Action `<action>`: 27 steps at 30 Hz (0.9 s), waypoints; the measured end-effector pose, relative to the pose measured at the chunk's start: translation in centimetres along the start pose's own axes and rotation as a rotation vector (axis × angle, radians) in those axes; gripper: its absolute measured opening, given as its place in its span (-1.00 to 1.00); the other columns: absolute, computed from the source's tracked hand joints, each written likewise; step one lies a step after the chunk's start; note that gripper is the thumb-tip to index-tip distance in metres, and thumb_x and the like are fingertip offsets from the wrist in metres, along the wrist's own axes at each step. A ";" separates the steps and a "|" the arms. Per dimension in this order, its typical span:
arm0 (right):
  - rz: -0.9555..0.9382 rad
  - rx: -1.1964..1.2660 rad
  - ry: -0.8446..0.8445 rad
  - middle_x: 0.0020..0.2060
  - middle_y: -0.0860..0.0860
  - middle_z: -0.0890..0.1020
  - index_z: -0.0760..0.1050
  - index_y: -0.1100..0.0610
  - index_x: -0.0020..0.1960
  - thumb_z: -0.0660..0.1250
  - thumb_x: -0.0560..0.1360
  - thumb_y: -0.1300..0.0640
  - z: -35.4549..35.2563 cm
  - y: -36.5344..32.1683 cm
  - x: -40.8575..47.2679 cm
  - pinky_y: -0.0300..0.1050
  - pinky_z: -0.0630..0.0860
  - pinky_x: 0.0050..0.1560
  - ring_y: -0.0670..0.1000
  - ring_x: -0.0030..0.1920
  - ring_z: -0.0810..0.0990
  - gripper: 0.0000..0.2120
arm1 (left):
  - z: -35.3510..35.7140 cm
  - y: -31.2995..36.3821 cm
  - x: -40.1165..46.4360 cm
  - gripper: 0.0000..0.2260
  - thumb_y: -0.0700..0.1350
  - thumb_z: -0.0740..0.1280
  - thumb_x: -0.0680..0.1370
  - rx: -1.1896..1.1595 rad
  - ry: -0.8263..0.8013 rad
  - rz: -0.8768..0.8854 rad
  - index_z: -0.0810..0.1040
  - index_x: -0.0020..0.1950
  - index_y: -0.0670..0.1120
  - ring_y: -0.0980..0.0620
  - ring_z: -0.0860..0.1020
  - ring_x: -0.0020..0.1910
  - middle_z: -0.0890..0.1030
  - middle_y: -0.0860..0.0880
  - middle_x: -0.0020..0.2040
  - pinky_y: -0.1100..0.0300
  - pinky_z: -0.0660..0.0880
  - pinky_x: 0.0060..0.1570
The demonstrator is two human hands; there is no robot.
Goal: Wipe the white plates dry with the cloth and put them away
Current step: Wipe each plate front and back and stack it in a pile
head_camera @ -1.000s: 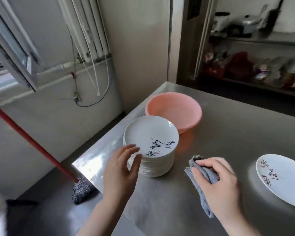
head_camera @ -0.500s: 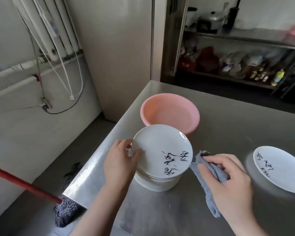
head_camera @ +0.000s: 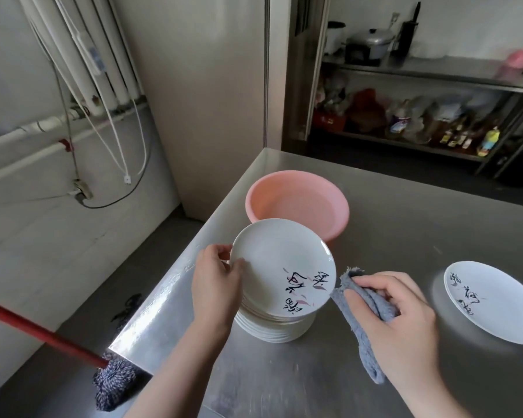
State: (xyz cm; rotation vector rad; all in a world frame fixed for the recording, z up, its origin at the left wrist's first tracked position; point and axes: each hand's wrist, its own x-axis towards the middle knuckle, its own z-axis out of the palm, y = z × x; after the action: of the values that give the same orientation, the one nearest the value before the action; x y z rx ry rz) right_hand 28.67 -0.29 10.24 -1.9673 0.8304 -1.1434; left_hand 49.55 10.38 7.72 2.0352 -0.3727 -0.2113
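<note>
A white plate [head_camera: 280, 263] with dark brush lettering is tilted up above a stack of white plates [head_camera: 272, 325] on the steel table [head_camera: 405, 224]. My left hand [head_camera: 216, 285] pinches its left rim, thumb on the face and fingers behind. My right hand [head_camera: 402, 321] grips a folded grey-blue cloth [head_camera: 355, 322] just right of the plate, the cloth's upper corner close to the plate's right rim. A single white plate [head_camera: 495, 300] with the same lettering lies flat at the table's right.
A pink plastic basin [head_camera: 296, 203] stands just behind the stack. A red-handled mop [head_camera: 109, 378] leans at the table's left front corner. Behind are a steel cabinet and shelves [head_camera: 435, 70] with pots and bottles. Pipes and cables run along the left wall.
My left hand has taken the top plate by its left rim and lifted it, tilted, off the stack. My right hand with the cloth has drawn closer to the plate's right rim.
</note>
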 end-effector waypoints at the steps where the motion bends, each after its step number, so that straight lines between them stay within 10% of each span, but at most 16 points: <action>1: -0.003 -0.003 -0.001 -0.13 -0.17 0.58 0.58 -0.09 -0.20 0.52 0.30 0.36 0.0 0.0 0.1 -0.53 0.37 -0.11 -0.22 -0.11 0.56 -0.64 | 0.0 0.1 0.0 -0.80 -0.12 0.37 0.50 -0.015 0.004 0.003 0.53 0.12 -0.02 0.08 0.57 -0.12 0.59 0.06 -0.01 0.04 0.54 -0.09; 13: 0.084 -0.066 0.072 -0.15 -0.13 0.57 0.60 -0.03 -0.20 0.51 0.32 0.32 -2.1 -0.2 -0.1 -0.51 0.36 -0.13 -0.18 -0.14 0.55 -0.74 | -1.3 1.3 0.3 -0.82 -0.21 0.45 0.41 -0.315 -0.041 -0.080 0.62 -0.11 0.08 -0.07 0.66 -0.24 0.70 0.00 -0.24 -0.11 0.61 -0.17; 27: 0.296 -0.283 0.528 -0.13 -0.14 0.59 0.62 0.02 -0.14 0.48 0.39 0.26 -20.1 6.2 -6.4 -0.40 0.46 -0.08 -0.07 -0.12 0.61 -0.84 | 13.4 4.5 -15.0 -0.81 -0.29 0.45 0.43 -0.468 -0.554 -0.144 0.63 -0.07 -0.03 0.09 0.59 -0.34 0.66 0.01 -0.31 0.10 0.54 -0.36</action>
State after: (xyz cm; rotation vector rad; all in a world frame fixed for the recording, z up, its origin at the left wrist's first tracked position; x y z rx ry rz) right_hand 6.94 -3.64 9.59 -1.6860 1.5758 -1.4441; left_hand 30.65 2.56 5.26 1.5149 -0.4641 -0.8776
